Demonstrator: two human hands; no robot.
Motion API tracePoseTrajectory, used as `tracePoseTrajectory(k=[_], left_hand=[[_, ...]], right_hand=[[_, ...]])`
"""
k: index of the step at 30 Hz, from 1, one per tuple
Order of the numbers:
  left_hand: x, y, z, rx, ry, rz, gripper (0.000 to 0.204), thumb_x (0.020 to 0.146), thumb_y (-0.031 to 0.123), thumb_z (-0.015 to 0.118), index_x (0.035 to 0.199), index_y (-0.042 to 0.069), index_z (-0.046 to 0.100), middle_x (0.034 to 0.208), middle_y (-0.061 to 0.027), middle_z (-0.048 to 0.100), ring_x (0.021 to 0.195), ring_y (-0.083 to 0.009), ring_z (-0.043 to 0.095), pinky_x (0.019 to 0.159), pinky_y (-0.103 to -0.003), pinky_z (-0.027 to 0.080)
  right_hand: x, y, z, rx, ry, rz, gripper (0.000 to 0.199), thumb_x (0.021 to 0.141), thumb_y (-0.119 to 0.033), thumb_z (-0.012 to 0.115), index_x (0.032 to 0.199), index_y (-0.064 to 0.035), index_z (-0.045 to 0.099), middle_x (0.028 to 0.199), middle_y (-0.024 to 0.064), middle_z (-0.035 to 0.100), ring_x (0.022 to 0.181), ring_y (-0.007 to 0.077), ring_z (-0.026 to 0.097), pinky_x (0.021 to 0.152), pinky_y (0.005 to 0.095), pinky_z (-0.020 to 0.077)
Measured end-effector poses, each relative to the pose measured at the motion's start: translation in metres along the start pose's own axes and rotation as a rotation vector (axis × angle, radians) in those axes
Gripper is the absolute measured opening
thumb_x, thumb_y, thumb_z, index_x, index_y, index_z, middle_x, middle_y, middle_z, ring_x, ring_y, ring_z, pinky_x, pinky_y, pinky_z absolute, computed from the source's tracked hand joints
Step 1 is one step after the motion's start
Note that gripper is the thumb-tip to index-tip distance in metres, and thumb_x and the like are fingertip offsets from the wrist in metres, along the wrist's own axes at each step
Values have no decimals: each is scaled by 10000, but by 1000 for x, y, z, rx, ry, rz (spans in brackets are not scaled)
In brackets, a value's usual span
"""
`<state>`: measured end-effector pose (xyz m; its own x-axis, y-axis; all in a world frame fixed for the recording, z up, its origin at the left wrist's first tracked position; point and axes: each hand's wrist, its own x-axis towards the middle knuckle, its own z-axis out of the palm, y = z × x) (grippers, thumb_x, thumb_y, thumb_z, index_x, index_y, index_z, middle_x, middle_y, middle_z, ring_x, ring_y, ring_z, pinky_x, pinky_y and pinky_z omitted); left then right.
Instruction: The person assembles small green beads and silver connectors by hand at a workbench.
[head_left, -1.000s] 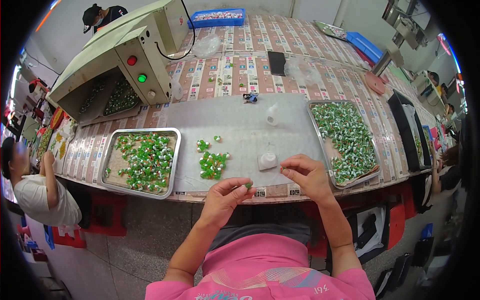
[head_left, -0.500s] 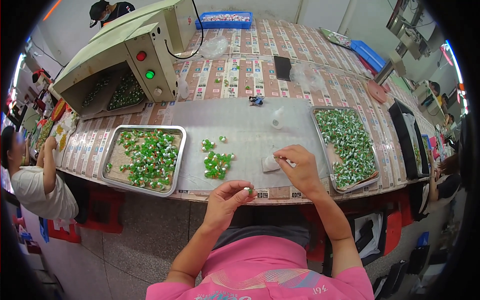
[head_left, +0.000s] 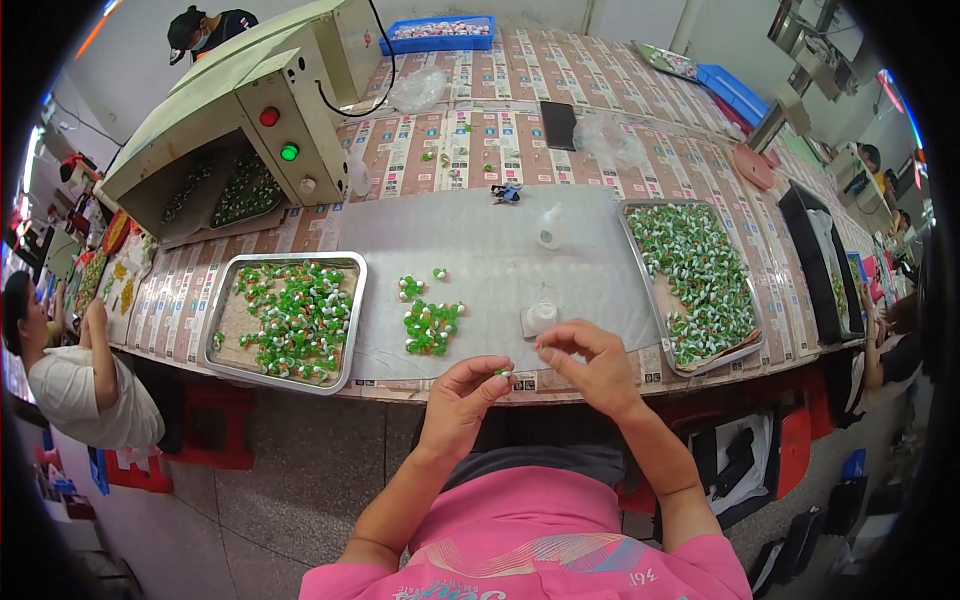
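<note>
My left hand (head_left: 464,398) pinches a small green and white piece (head_left: 504,373) at the table's near edge. My right hand (head_left: 588,363) is just to its right, thumb and forefinger pinched together close to that piece; whether anything is between them is too small to tell. A small white pot (head_left: 541,318) sits on the grey mat (head_left: 480,250) just beyond my right hand. A loose pile of green pieces (head_left: 430,324) lies on the mat to the left of the pot.
A metal tray (head_left: 222,330) of green and white pieces lies at left, another tray (head_left: 640,262) at right. A small white bottle (head_left: 550,228) stands mid-mat. A beige machine (head_left: 250,110) with red and green buttons stands far left. A seated person (head_left: 70,370) is at far left.
My right hand has come back from the white pot toward my left hand at the table edge. My left hand has stayed near the edge with the small piece.
</note>
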<state>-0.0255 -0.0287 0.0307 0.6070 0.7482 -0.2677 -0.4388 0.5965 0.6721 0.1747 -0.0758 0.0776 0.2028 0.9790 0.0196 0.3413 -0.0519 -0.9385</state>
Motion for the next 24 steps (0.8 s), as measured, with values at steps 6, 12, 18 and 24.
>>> tracePoseTrajectory(k=[6, 12, 18, 24], left_hand=[[9, -19, 15, -3, 14, -10, 215, 889, -12, 626, 1102, -1, 611, 1041, -110, 666, 934, -178, 651, 850, -295, 535], [12, -30, 25, 6, -34, -13, 215, 882, 15, 654, 1090, -10, 609, 1050, -107, 667, 970, -168, 646, 883, -293, 527], [14, -35, 33, 15, -27, -19, 200, 882, -20, 633, 1079, -5, 601, 1022, -107, 663, 909, -164, 643, 840, -288, 535], [15, -37, 36, 180, -21, 36, 174, 865, -40, 646, 1036, -13, 640, 997, -101, 664, 902, -165, 648, 849, -286, 535]], right_hand=[[-23, 7, -5, 155, -42, 100, 186, 835, -106, 717, 996, -17, 694, 961, 61, 665, 858, 118, 619, 737, 263, 498], [-30, 14, -16, 140, -18, 101, 183, 836, -118, 722, 987, -18, 697, 949, 68, 671, 860, 130, 627, 735, 268, 502], [-32, 13, -24, 132, -37, 111, 175, 829, -110, 726, 984, -31, 705, 930, 71, 674, 858, 137, 631, 739, 267, 508], [-34, 19, -29, 149, -54, 101, 160, 829, -78, 718, 983, -32, 714, 912, 81, 681, 840, 140, 645, 726, 262, 522]])
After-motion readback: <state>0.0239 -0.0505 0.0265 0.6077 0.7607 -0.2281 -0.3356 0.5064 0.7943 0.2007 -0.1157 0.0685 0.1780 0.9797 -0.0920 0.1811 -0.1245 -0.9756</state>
